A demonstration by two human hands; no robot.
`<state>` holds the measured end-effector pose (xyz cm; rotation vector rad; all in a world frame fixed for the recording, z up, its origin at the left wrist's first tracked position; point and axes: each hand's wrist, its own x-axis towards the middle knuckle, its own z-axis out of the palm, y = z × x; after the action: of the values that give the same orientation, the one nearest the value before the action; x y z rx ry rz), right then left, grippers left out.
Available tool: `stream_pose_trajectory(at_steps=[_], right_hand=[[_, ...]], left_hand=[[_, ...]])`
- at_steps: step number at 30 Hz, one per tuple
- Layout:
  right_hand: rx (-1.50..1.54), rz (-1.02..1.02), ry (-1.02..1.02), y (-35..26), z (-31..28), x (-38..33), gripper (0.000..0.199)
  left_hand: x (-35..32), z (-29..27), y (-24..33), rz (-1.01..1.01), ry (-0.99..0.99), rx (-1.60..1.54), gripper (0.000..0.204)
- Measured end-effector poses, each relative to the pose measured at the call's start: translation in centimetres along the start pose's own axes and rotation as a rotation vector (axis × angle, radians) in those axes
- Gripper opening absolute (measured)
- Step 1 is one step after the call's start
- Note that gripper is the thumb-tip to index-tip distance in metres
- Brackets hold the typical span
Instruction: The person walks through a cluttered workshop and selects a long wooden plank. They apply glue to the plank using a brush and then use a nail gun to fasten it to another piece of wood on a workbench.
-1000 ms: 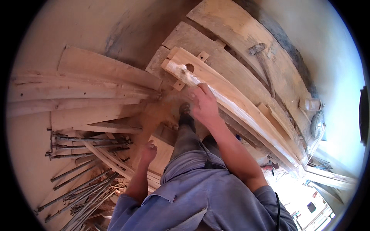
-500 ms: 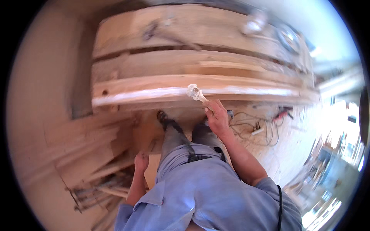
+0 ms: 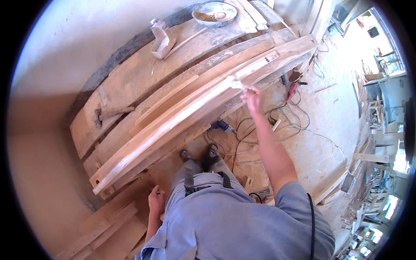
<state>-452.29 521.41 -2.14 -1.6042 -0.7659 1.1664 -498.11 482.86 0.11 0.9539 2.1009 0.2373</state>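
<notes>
My right hand [image 3: 255, 99] is closed around the short handle of a brush [image 3: 234, 82]. The brush's white-coated head rests on a long wooden plank [image 3: 190, 104] that lies along the near edge of the workbench. A wet white strip [image 3: 162, 129], like glue or paint, runs down much of the plank from its near left end. By my left thigh hangs my left hand [image 3: 156, 198], fingers curled in, with nothing visible in it; the plank is out of its reach.
A hammer [image 3: 110, 113], a bowl [image 3: 214, 14] and a curled pale piece [image 3: 161, 41] lie on the workbench [image 3: 125, 84]. On the floor are a red angle grinder [image 3: 293, 90], a blue power tool [image 3: 224, 126] and trailing cords. Boards [image 3: 102, 229] are stacked at lower left.
My view has turned and shifted rightward along the bench. The brush, held up near the plank's middle before, now touches the plank farther toward its right end. My left hand stays low.
</notes>
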Motion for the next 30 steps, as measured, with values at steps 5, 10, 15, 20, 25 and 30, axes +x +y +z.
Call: stream_pose_trajectory(at_steps=[5, 10, 15, 20, 25, 30], right_hand=[[-0.164, -0.222, 0.257, -1.7, -4.2, 7.2, 0.018], [0.112, -0.198, 0.282, -2.5, -7.2, 7.3, 0.018], [0.109, -0.151, 0.232, -4.1, -7.5, 4.6, 0.024], [0.035, -0.128, 0.189, -6.7, -2.9, 3.7, 0.026], [0.001, -0.218, 0.008, -7.4, 6.5, 4.6, 0.028], [-0.034, -0.189, -0.179, -8.3, 16.2, 4.5, 0.026]], left_hand=[[0.9, -0.6, 3.6, 0.062, -0.067, 0.121, 0.049], [4.7, 0.4, 11.8, 0.552, 0.098, 0.343, 0.044], [11.4, 2.5, 24.0, 0.949, 0.289, 0.371, 0.053], [16.6, 3.9, 30.1, 1.008, 0.235, 0.475, 0.064], [19.0, 3.2, 29.6, 0.914, 0.125, 0.491, 0.064], [19.7, -0.3, 26.2, 0.929, 0.086, 0.465, 0.064]])
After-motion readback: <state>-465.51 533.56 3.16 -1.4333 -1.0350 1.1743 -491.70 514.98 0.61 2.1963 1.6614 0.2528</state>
